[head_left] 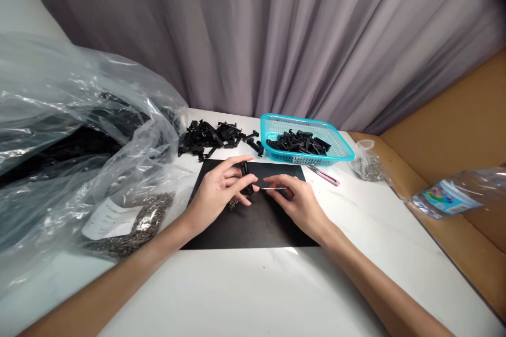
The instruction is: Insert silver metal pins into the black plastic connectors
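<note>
One held part (pixel 244 169), loose pile (pixel 213 136) and basket (pixel 336 157) beyond

Bright, soft light fills the view; white glints streak the plastic bag (pixel 118 71) and worktop (pixel 229 295). Edges stretch, the upper-right corner is dark, fine detail smears.

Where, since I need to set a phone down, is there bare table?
Widest is the table in front of the mat, between left forearm and right forearm, bare but for a speck. Another patch lies between right forearm, pink tool and bottle. Crowded: behind the mat, by black pile and basket; leftward, by plastic bags.
</note>
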Tool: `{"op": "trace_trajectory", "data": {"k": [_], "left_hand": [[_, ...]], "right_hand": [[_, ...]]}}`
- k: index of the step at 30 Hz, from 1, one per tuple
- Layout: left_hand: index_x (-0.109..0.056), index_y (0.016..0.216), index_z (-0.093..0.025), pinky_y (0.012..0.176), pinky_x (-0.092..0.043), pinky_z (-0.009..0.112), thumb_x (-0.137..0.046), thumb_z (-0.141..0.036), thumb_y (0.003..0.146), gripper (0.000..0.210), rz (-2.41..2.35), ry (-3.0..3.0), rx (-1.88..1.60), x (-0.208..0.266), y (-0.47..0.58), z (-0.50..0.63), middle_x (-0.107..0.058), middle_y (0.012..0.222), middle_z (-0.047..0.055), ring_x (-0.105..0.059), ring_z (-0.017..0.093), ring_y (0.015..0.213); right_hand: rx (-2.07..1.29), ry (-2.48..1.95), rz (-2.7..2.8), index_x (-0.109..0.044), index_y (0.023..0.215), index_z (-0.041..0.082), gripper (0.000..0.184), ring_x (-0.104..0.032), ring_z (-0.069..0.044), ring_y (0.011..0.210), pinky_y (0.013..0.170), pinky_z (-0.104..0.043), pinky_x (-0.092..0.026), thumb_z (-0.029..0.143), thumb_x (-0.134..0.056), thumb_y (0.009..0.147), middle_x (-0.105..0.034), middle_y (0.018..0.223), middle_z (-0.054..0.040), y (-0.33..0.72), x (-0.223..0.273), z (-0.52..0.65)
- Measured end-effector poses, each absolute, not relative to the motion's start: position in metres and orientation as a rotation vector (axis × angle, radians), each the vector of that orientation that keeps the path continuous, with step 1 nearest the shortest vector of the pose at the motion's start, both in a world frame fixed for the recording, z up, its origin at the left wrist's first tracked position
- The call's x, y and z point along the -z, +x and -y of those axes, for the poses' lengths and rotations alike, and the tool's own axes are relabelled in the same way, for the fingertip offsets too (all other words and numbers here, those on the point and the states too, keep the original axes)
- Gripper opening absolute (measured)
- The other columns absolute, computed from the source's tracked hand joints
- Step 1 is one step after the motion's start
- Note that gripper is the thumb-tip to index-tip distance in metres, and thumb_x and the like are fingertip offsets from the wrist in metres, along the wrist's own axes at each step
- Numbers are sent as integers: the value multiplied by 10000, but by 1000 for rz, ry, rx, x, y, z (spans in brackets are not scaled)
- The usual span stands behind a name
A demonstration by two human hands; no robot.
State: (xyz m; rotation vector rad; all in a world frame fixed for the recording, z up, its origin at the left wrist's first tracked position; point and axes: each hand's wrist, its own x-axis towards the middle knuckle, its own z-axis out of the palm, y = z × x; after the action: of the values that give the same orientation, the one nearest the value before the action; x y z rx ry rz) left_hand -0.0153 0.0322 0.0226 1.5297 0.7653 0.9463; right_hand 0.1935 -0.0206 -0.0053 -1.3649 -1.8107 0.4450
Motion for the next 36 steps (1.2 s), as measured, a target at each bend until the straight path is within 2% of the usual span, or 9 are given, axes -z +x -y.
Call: {"op": "trace_trajectory", "data": {"k": [3, 5, 11, 18, 21, 24, 26, 32, 36], "left_hand": [[-591, 1310, -206, 686, -691, 351, -598, -535, 973, 471, -726, 1409, -997, -23, -15, -32, -739, 972, 71, -776, 267, 927], [-582, 1275, -204, 720, -693, 394, -555, -547, 994, 444, -688, 1366, -1012, -24, -14, -31, -734, 983, 78, -767, 286, 979], [-536, 1121, -235, 856, -666, 467, -613, -467, 989, 278, -635, 1383, -1014, -23, -16, -33, -743, 997, 55, -744, 262, 1035], [-538, 1258, -244, 917, -631, 484, -492, -515, 1039, 351, -570, 1304, -990, -19, -14, -32, -745, 1055, 85, -719, 276, 1099], [-567, 1312, -243, 926, -626, 464, -552, -481, 1020, 377, -608, 1300, -999, -20, -13, -31, -748, 1068, 87, -714, 265, 1088], [-679, 1189, -198, 948, -617, 440, -599, -488, 990, 361, -641, 1315, -994, -22, -13, -30, -743, 1108, 104, -693, 275, 1131], [-717, 1103, -195, 979, -602, 427, -637, -480, 967, 326, -662, 1344, -991, -23, -13, -30, -745, 1118, 98, -684, 280, 1163], [-711, 1116, -229, 1068, -553, 466, -690, -437, 933, 278, -679, 1411, -1010, -19, -13, -33, -728, 1239, 87, -642, 286, 1258], [-678, 1041, -243, 1174, -449, 472, -733, -399, 886, 227, -729, 1499, -1052, -15, -15, -35, -666, 1339, 75, -576, 279, 1344]], "right_hand": [[-547, -1375, 1676, -722, 988, 224, 70, -707, -199, 869, 756, -311, -548, 239, -673, 941, -770, 963, -30, 196, 4, 19], [-565, -1359, 1658, -722, 955, 221, 85, -709, -201, 903, 779, -315, -560, 263, -648, 962, -764, 982, -36, 197, 4, 19], [-517, -1322, 1701, -767, 1012, 225, 170, -697, -208, 909, 778, -330, -561, 281, -607, 997, -746, 1006, -67, 200, 6, 16], [-693, -1313, 1600, -695, 1171, 221, 220, -710, -208, 1048, 923, -353, -567, 291, -638, 972, -744, 1152, -74, 200, 9, 16], [-691, -1317, 1587, -644, 1180, 222, 231, -722, -199, 990, 877, -335, -575, 277, -655, 955, -750, 1110, -60, 200, 8, 18], [-596, -1347, 1680, -670, 1031, 231, 78, -718, -195, 889, 805, -322, -564, 264, -630, 973, -760, 1002, -34, 199, 4, 20], [-538, -1359, 1748, -676, 945, 233, 80, -709, -200, 863, 784, -326, -549, 258, -613, 986, -758, 962, -28, 200, 3, 20], [-406, -1358, 1794, -650, 961, 236, 76, -684, -222, 921, 827, -361, -521, 236, -590, 1009, -736, 1000, -43, 203, 1, 20], [-374, -1377, 1828, -651, 950, 234, 97, -673, -229, 929, 840, -374, -518, 248, -583, 1018, -726, 988, -52, 202, 0, 20]]}}
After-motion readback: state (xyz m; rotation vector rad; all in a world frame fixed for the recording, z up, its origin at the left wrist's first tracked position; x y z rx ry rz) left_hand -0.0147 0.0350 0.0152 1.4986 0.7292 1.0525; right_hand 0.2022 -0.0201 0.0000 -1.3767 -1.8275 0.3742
